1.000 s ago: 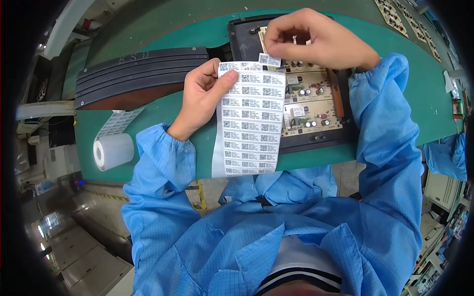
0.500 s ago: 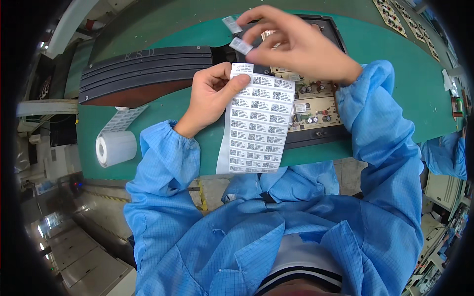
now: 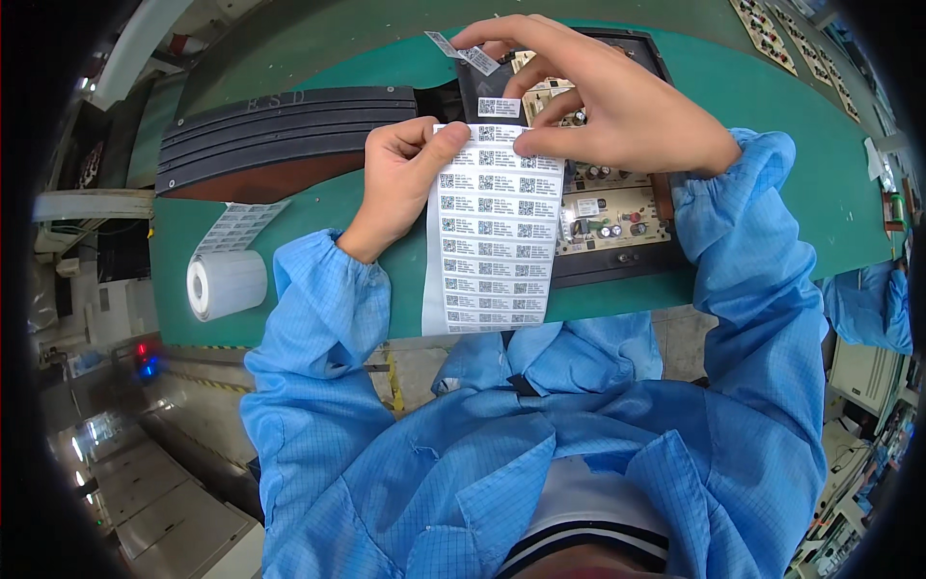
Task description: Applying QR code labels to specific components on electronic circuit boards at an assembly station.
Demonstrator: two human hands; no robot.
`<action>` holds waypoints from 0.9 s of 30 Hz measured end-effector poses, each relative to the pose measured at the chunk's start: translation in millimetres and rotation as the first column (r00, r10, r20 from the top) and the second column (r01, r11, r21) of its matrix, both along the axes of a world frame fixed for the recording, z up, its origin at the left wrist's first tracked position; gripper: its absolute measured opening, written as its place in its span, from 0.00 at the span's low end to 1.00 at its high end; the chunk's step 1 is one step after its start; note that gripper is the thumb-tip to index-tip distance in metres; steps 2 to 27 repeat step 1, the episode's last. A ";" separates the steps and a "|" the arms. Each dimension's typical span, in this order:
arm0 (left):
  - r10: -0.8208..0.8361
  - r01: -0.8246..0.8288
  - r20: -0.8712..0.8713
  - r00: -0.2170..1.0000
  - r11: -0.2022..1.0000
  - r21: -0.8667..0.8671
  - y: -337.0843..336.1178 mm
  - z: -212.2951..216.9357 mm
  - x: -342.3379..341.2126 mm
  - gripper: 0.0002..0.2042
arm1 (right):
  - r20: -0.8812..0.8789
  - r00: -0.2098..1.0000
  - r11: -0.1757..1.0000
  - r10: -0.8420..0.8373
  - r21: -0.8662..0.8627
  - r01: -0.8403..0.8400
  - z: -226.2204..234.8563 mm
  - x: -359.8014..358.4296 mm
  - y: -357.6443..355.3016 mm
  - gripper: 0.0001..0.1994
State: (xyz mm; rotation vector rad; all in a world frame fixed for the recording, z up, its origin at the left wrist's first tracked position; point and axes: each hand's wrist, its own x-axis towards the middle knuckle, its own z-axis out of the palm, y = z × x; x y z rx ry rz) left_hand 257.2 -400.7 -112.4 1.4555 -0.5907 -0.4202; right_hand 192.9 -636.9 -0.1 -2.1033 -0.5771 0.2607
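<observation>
My left hand (image 3: 410, 174) pinches the upper left corner of a white sheet of small printed labels (image 3: 492, 246), thumb on top. The sheet hangs toward me, with rows of labels on it. My right hand (image 3: 617, 111) is over its top right, with the thumb touching the top rows. Two peeled labels (image 3: 477, 60) cling at the right index fingertip, sticking out to the left. Another single label (image 3: 499, 108) stands just above the sheet's top edge, by the bent right fingers; what holds it is hidden.
Behind my right hand lies a black tray (image 3: 617, 265) with circuit boards (image 3: 612, 217). A label roll (image 3: 227, 285) rests on the green table mat (image 3: 318, 289) at left, its strip running under a long black ridged case (image 3: 289, 135). More circuit boards (image 3: 762, 34) lie far right.
My right hand has come down to the sheet, its thumb now touching the top rows. The peeled labels moved with its fingers, and a label now shows above the sheet's edge.
</observation>
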 end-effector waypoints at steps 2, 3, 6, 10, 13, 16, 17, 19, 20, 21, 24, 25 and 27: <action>0.000 0.000 0.013 1.000 1.000 0.008 0.2 -0.2 0.8 0.15 | 0.001 1.000 1.000 -0.001 0.000 0.001 0.0 -0.2 -0.4 0.37; 0.000 0.000 0.013 1.000 1.000 0.008 0.2 -0.2 0.8 0.15 | 0.001 1.000 1.000 -0.001 0.000 0.001 0.0 -0.2 -0.4 0.37; 0.000 0.000 0.013 1.000 1.000 0.008 0.2 -0.2 0.8 0.15 | 0.001 1.000 1.000 -0.001 0.000 0.001 0.0 -0.2 -0.4 0.37; 0.000 0.000 0.013 1.000 1.000 0.008 0.2 -0.2 0.8 0.15 | 0.001 1.000 1.000 -0.001 0.000 0.001 0.0 -0.2 -0.4 0.37; 0.000 0.000 0.013 1.000 1.000 0.008 0.2 -0.2 0.8 0.15 | 0.001 1.000 1.000 -0.001 0.000 0.001 0.0 -0.2 -0.4 0.37; 0.000 0.000 0.013 1.000 1.000 0.008 0.2 -0.2 0.8 0.15 | 0.001 1.000 1.000 -0.001 0.000 0.001 0.0 -0.2 -0.4 0.37; 0.000 0.000 0.013 1.000 1.000 0.008 0.2 -0.2 0.8 0.15 | 0.001 1.000 1.000 -0.001 0.000 0.001 0.0 -0.2 -0.4 0.37; 0.000 0.000 0.013 1.000 1.000 0.008 0.2 -0.2 0.8 0.15 | 0.001 1.000 1.000 -0.001 0.000 0.001 0.0 -0.2 -0.4 0.37; 0.000 0.000 0.013 1.000 1.000 0.008 0.2 -0.2 0.8 0.15 | 0.001 1.000 1.000 -0.001 0.000 0.001 0.0 -0.2 -0.4 0.37; 0.000 0.000 0.013 1.000 1.000 0.008 0.2 -0.2 0.8 0.15 | 0.001 1.000 1.000 -0.001 0.000 0.001 0.0 -0.2 -0.4 0.37; 0.000 0.000 0.013 1.000 1.000 0.008 0.2 -0.2 0.8 0.15 | 0.001 1.000 1.000 -0.001 0.000 0.001 0.0 -0.2 -0.4 0.37; 0.000 0.000 0.013 1.000 1.000 0.008 0.2 -0.2 0.8 0.15 | 0.001 1.000 1.000 -0.001 0.000 0.001 0.0 -0.2 -0.4 0.37; 0.000 0.000 0.013 1.000 1.000 0.008 0.2 -0.2 0.8 0.15 | 0.001 1.000 1.000 -0.001 0.000 0.001 0.0 -0.2 -0.4 0.37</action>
